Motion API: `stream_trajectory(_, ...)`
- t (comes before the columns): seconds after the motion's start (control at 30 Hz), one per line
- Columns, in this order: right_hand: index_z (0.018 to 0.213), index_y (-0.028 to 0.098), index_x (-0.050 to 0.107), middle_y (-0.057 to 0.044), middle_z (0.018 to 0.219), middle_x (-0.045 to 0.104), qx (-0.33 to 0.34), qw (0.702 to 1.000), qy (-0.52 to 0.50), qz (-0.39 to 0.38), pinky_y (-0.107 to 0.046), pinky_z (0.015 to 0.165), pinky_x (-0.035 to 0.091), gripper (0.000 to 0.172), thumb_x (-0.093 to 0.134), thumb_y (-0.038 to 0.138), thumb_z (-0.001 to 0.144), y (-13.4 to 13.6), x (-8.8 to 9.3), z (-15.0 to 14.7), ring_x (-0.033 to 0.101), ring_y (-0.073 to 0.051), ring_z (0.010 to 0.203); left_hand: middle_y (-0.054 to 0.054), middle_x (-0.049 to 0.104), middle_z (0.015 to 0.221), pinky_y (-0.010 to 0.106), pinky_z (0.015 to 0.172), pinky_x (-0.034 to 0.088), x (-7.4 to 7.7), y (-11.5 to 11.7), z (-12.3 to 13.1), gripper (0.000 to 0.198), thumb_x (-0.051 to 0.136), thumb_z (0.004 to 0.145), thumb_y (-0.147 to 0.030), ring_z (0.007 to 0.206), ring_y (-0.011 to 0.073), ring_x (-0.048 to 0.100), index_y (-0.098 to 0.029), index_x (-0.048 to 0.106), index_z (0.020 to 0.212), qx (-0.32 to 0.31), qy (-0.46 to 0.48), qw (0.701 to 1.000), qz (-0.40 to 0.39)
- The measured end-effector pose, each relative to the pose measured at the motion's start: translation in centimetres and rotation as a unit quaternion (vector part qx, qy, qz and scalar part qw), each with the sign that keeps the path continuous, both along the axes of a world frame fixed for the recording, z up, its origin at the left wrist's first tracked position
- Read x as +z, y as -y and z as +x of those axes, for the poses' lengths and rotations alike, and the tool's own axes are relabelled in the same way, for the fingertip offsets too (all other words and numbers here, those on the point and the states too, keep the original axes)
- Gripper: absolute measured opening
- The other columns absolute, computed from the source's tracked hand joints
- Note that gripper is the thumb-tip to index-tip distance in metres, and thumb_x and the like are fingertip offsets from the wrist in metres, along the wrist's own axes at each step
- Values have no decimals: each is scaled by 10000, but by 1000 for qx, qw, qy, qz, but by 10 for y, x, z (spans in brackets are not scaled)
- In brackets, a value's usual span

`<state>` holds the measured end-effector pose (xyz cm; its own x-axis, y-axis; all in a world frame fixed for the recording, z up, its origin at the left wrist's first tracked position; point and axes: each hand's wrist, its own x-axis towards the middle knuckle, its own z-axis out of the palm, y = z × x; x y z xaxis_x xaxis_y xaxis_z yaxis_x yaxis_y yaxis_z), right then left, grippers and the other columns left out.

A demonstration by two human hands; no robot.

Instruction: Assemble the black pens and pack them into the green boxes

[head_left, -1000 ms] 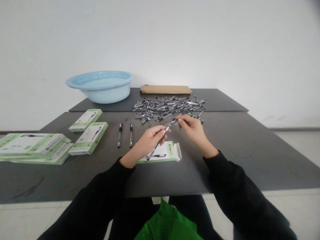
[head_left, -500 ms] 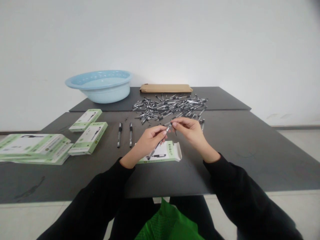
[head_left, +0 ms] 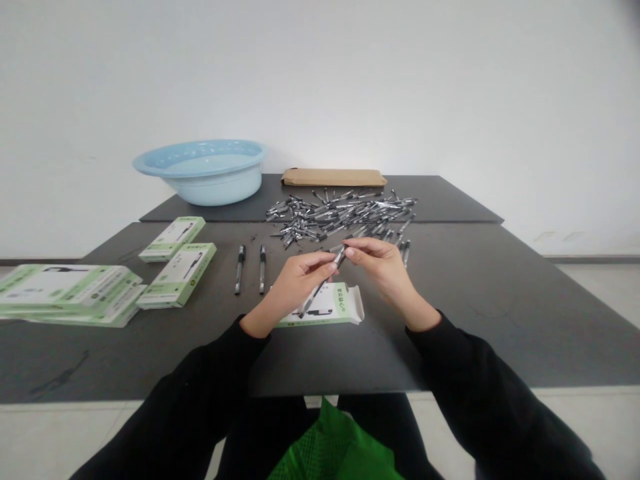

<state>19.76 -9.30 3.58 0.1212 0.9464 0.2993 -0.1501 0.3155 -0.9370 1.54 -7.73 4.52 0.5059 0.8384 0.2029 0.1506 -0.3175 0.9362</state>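
Note:
My left hand (head_left: pixel 299 280) is closed around a slim clear-and-black pen (head_left: pixel 316 293), which slants down to the lower left. The thumb and fingers of my right hand (head_left: pixel 383 267) pinch the pen's upper end; the fingertips hide part of it. Below both hands lies a white and green pen box (head_left: pixel 343 303) with an open flap at its right end. To the left, two capped pens (head_left: pixel 240 270) rest side by side on the dark table. Behind my hands spreads a heap of loose pens and pen parts (head_left: pixel 345 213).
Two green and white boxes (head_left: pixel 177 277) lie at left, beside a stack of flat boxes (head_left: pixel 70 290). A light blue basin (head_left: pixel 210 190) stands at the back left. Near the wall is a long brown cardboard package (head_left: pixel 334 177). The table's front edge (head_left: pixel 340 390) is close to my body.
A thin dark piece that hung under my right fingertips is no longer visible. My right fingers now meet the pen's upper end. The left hand has barely moved.

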Motion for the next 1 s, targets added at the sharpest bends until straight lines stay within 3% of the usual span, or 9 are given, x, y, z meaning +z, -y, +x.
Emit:
stream_trajectory(0.2,882,259,796,-20,821,726,-18,998,35,48,-327,731,517,193,790,377,729,6,6,-3,630,-149,749,10,610,664,242,572,375,1,3,1,328,542,915,-431,583,114,503,-138,673,848,-11,5,1000,7)
stream_trajectory(0.5,899,290,793,2,804,701,20,997,-4,73,-291,701,509,132,775,283,769,10,8,-5,623,-123,728,-10,546,673,238,561,429,5,7,2,298,538,931,-389,550,91,502,-135,689,892,-18,35,999,26)
stream_trajectory(0.77,910,235,771,-10,749,717,-44,998,22,38,-297,648,538,220,812,330,715,14,9,-7,634,-139,658,-12,522,722,222,508,408,3,7,0,300,538,941,-395,504,64,458,-154,716,924,-4,24,999,43)
stream_trajectory(1.0,829,257,777,-14,815,731,-56,995,43,74,-311,718,530,115,794,318,733,16,12,-9,646,-161,767,-5,523,679,218,516,445,7,9,0,354,525,940,-433,550,91,516,-157,703,809,-18,10,999,49)
